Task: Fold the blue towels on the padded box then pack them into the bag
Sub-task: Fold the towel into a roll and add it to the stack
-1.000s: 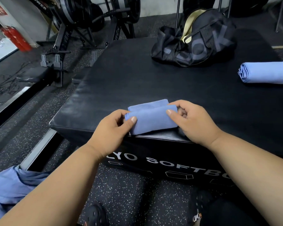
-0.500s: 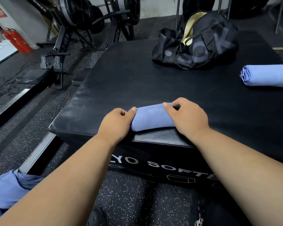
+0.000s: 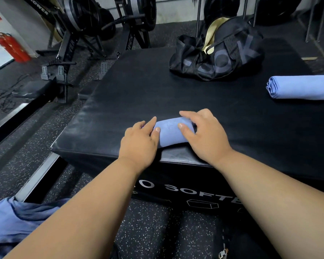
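Left hand [image 3: 138,141]: fingers loosely spread, tips touching left end of rolled towel [image 3: 173,131]. Right hand [image 3: 204,135]: fingers spread, draped over right end, thumb pressing top. Roll near front edge of padded box [image 3: 120,101], long axis left-right.

On the near edge of the black padded box [image 3: 120,94], both hands press a small rolled blue towel [image 3: 173,131]: left hand [image 3: 138,143] at its left end, right hand [image 3: 206,135] over its right. A second rolled blue towel [image 3: 301,87] lies far right, near the open black duffel bag [image 3: 215,53].
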Action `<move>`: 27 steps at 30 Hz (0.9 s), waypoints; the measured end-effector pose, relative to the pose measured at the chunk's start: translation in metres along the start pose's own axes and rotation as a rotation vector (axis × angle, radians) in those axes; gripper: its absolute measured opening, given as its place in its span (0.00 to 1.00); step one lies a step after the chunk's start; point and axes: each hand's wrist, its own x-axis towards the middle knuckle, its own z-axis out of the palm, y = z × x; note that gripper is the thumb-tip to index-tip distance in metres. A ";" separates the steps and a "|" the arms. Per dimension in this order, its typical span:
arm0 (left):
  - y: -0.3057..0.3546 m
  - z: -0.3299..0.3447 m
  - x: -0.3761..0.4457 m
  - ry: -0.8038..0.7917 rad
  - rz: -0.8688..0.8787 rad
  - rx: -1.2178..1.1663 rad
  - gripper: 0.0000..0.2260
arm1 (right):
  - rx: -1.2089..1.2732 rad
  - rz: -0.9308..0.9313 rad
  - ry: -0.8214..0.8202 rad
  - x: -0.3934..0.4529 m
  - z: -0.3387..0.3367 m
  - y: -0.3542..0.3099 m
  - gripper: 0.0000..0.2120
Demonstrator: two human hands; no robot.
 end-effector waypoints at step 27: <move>0.003 0.003 -0.010 0.164 -0.209 -0.382 0.22 | -0.134 0.128 -0.202 0.013 -0.011 0.009 0.14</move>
